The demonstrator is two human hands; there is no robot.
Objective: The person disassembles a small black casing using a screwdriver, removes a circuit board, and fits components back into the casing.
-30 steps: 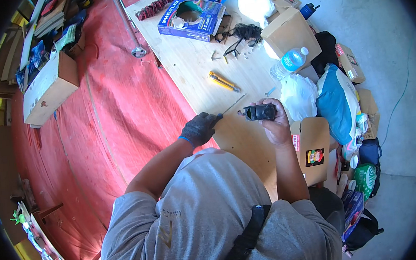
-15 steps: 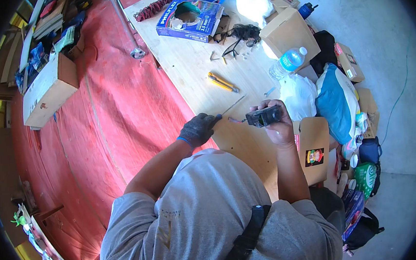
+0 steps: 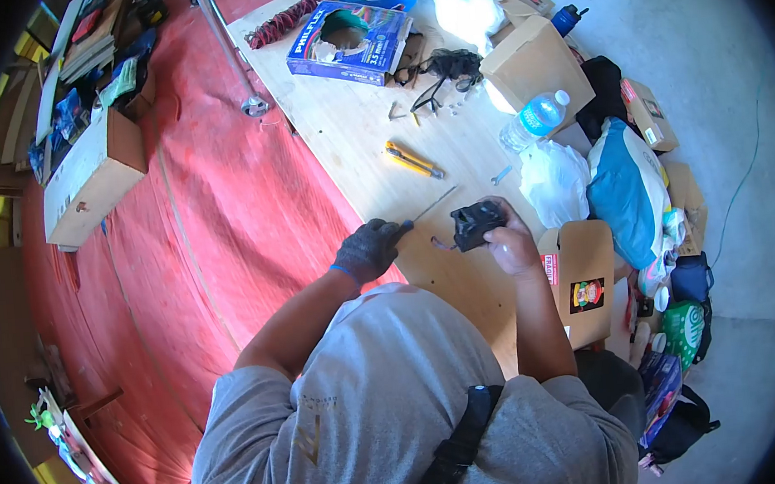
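Observation:
My left hand [image 3: 367, 250], in a dark grey work glove, is closed around the dark handle of a screwdriver [image 3: 435, 202]. Its thin metal shaft points away over the table, up and to the right. My bare right hand [image 3: 515, 245] grips a small black boxy device [image 3: 477, 224] just above the wooden tabletop. Short thin wires [image 3: 443, 243] hang from the device's left side. Beyond both hands lie a yellow utility knife [image 3: 414, 160] and a small light blue wrench-like piece [image 3: 501, 175].
A blue Philflex box [image 3: 349, 45], tangled black cords [image 3: 447, 73] and a water bottle [image 3: 535, 121] stand farther up the table [image 3: 323, 120]. Cardboard boxes [image 3: 582, 281] and plastic bags [image 3: 554, 182] crowd the right side. Red sheeting [image 3: 220, 200] covers the left.
My right hand has turned the black device, so another face shows, and drawn it slightly left. My left hand keeps its hold on the screwdriver, almost in place.

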